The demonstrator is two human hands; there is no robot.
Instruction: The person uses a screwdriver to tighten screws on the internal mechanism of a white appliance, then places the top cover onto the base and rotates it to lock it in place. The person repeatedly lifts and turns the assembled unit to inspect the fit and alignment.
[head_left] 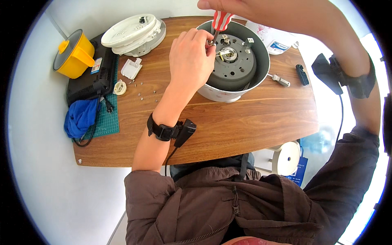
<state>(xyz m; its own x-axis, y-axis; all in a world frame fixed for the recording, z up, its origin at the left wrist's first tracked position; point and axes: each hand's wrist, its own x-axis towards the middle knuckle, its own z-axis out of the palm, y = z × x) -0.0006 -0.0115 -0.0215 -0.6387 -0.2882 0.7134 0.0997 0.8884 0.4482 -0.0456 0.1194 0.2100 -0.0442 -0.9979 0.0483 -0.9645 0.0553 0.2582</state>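
A round metal appliance body, pale outside and grey within, stands open at the far side of the table. Inside sits a dark round metal plate with holes, upright metal tabs and a central fitting with a wire. My right hand reaches over from above, closed at the top of a screwdriver with a red and white striped handle; the upper frame edge cuts off part of this hand. The shaft points down into the body. My left hand pinches beside the shaft's lower end; what its fingertips hold is hidden.
Left lie white round covers, a white plastic piece, a cream ring and several screws. Beyond are a yellow pot, black device and blue cloth. Another screwdriver lies right, near a dark object.
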